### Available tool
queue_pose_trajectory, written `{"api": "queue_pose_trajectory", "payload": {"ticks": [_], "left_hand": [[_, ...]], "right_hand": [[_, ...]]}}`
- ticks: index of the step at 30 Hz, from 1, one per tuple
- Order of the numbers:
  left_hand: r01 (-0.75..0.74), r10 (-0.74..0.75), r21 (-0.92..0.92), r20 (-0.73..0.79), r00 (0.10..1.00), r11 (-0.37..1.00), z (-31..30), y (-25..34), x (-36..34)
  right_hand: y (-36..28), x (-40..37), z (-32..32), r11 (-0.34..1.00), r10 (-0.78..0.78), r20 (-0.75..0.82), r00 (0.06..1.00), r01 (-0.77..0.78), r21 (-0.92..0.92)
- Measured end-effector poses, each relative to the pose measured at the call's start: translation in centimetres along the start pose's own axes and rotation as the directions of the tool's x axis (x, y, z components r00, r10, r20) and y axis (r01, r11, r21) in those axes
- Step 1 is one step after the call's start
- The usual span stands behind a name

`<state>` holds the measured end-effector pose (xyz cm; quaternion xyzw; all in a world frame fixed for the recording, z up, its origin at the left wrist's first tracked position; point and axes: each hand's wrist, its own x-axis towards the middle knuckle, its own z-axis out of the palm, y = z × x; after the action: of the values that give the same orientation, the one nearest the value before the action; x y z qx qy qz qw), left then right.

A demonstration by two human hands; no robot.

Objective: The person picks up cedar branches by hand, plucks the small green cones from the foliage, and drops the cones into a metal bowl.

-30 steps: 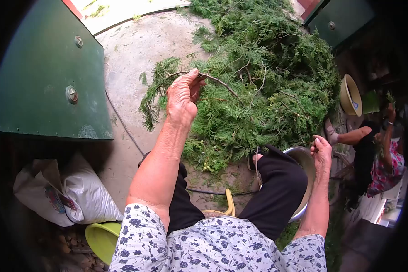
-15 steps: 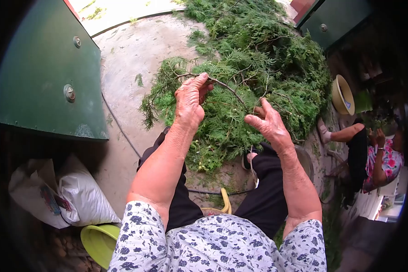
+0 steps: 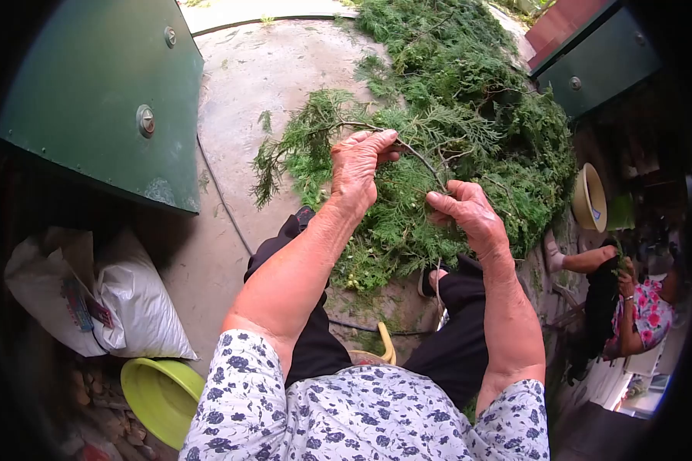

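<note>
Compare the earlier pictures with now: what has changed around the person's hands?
The right hand has moved inward from beside the right knee to the stem of the branch; whether it grips there is unclear. Unchanged: the left hand holds the branch above the greenery pile; the white sack stands at the left.

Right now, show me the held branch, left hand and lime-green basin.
Held branch (image 3: 421, 157), head view: bare stretch of stem.
Left hand (image 3: 355, 164), head view: back of it.
Lime-green basin (image 3: 140, 393), head view: inner wall.
</note>
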<state>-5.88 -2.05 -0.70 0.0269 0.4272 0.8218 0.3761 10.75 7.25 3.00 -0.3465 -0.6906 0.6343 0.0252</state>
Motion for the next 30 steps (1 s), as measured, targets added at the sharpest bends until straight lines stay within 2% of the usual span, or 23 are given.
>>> {"api": "queue_pose_trajectory", "payload": {"ticks": [1, 7, 8, 9, 11, 12, 13, 15, 17, 23, 25, 28, 29, 30], "left_hand": [[-0.024, 0.025, -0.019, 0.046, 0.999, 1.0, -0.2, 0.0, -0.3], [-0.038, 0.016, 0.118, 0.18, 0.983, 0.992, -1.3, 0.1, -0.4], [-0.04, 0.007, 0.204, 0.159, 0.987, 0.978, -1.3, 0.7, -0.6], [-0.039, 0.006, 0.203, 0.161, 0.987, 0.978, -1.5, 1.3, -0.7], [-0.1, 0.073, 0.2, 0.137, 0.988, 0.975, -2.1, 4.1, -1.2], [-0.208, 0.196, 0.137, 0.094, 0.976, 0.968, -3.0, 4.5, -0.5], [-0.226, 0.227, 0.154, 0.011, 0.974, 0.962, -3.6, 5.9, -0.6], [-0.263, 0.271, 0.073, -0.141, 0.952, 0.962, -5.1, 7.3, -0.4], [-0.227, 0.242, 0.088, -0.24, 0.94, 0.97, -6.2, 8.2, -0.4], [-0.176, 0.176, 0.024, -0.252, 0.952, 0.984, -7.1, 8.9, -0.5], [-0.17, 0.166, 0.009, -0.258, 0.952, 0.985, -7.6, 9.2, -0.5], [-0.168, 0.16, -0.005, -0.271, 0.949, 0.986, -8.4, 9.6, -0.8], [-0.173, 0.165, -0.004, -0.278, 0.946, 0.985, -8.7, 9.8, -0.8], [-0.176, 0.169, 0.0, -0.289, 0.942, 0.984, -9.0, 10.0, -0.8]], "right_hand": [[-0.1, 0.0, 0.5, 1.0, -0.005, 0.022, 1.0, 0.005, -0.004], [0.7, -0.1, 2.4, 0.979, 0.109, -0.228, 0.967, -0.066, 0.191], [0.2, -0.3, 2.6, 0.966, 0.136, -0.258, 0.957, -0.07, 0.25], [0.4, -0.2, 2.3, 0.966, 0.136, -0.259, 0.956, -0.07, 0.249], [1.0, -0.1, 0.6, 0.885, 0.179, -0.202, 0.963, -0.067, 0.46], [1.4, -0.1, -0.1, 0.856, 0.151, -0.142, 0.978, -0.058, 0.514], [1.5, -0.2, -0.7, 0.858, 0.148, -0.149, 0.978, -0.052, 0.511], [1.7, -0.5, -1.5, 0.751, 0.165, -0.084, 0.983, -0.07, 0.657], [1.9, -0.8, -2.1, 0.729, 0.161, -0.087, 0.983, -0.059, 0.682], [3.0, -1.2, -4.2, 0.567, 0.224, 0.034, 0.974, -0.158, 0.808], [3.4, -1.6, -4.6, 0.614, 0.184, 0.035, 0.982, -0.143, 0.776], [3.2, -1.9, -4.8, 0.838, -0.002, 0.062, 0.998, -0.032, 0.545], [3.0, -2.1, -4.5, 0.838, -0.004, 0.063, 0.998, -0.031, 0.544], [2.7, -2.6, -4.1, 0.966, 0.013, -0.096, 0.995, 0.012, 0.257]]}}
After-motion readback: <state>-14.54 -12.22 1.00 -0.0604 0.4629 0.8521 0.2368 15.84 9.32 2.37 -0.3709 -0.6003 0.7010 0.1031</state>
